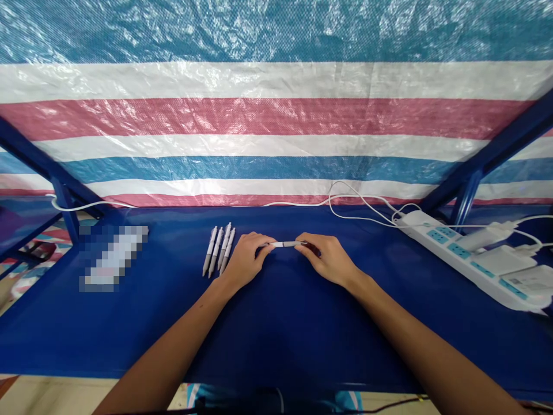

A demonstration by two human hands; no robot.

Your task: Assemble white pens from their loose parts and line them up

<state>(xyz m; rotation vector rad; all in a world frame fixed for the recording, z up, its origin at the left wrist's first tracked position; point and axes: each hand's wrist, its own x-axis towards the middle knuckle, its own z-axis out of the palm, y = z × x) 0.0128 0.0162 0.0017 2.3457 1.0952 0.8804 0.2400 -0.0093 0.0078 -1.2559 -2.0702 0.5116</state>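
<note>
A white and grey pen [285,244] lies level between my hands, just above or on the blue table; which of the two I cannot tell. My left hand [247,256] pinches its left end with thumb and fingers. At the other end my right hand [326,256] grips the grey part, and the tip is mostly covered by fingers. Just left of my left hand, several white pens with grey grips [218,251] rest side by side on the table, slightly slanted.
On the right of the blue table [285,334] stands a white power strip [464,253] with plugged-in chargers. White cables [358,202] loop along the back edge. A blurred pale item [114,256] lies at left. Blue metal struts [488,150] flank a striped tarp [268,121].
</note>
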